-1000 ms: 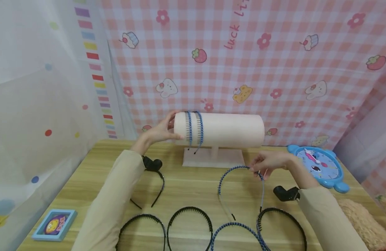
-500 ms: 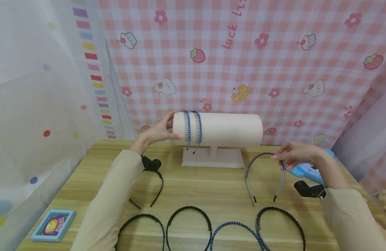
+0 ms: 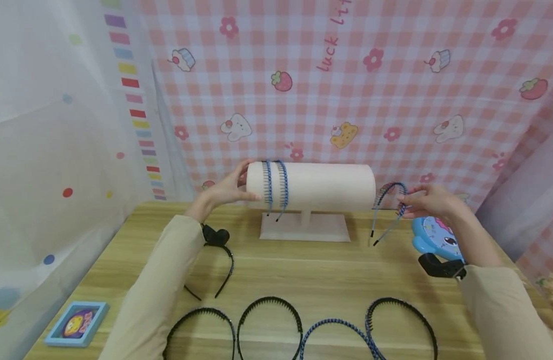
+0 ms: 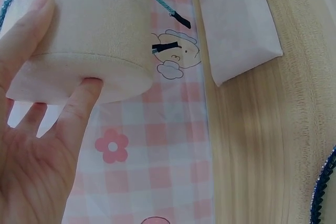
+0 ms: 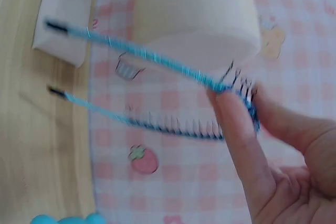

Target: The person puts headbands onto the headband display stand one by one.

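Observation:
A cream roll-shaped headband stand (image 3: 330,187) stands at the back of the table. Two blue toothed headbands, an outer headband (image 3: 268,186) and an inner headband (image 3: 283,186), hang side by side near its left end. My left hand (image 3: 229,190) grips that end, thumb along the side and fingers against the end face, as the left wrist view shows. Just off the right end, my right hand (image 3: 431,202) pinches another blue headband (image 5: 152,56) near its top. Its black-tipped ends point down and to the left, above the table.
Along the front lie a black headband (image 3: 269,299), a blue headband (image 3: 332,320) and others. Beside the left forearm is another dark headband (image 3: 232,265). A blue clock (image 3: 422,235) sits behind the right wrist; a small blue picture frame (image 3: 76,325) lies front left.
My right hand has carried the blue headband up and right from the table's middle to beside the stand's right end, turning it edge-on. My left hand has stayed on the stand.

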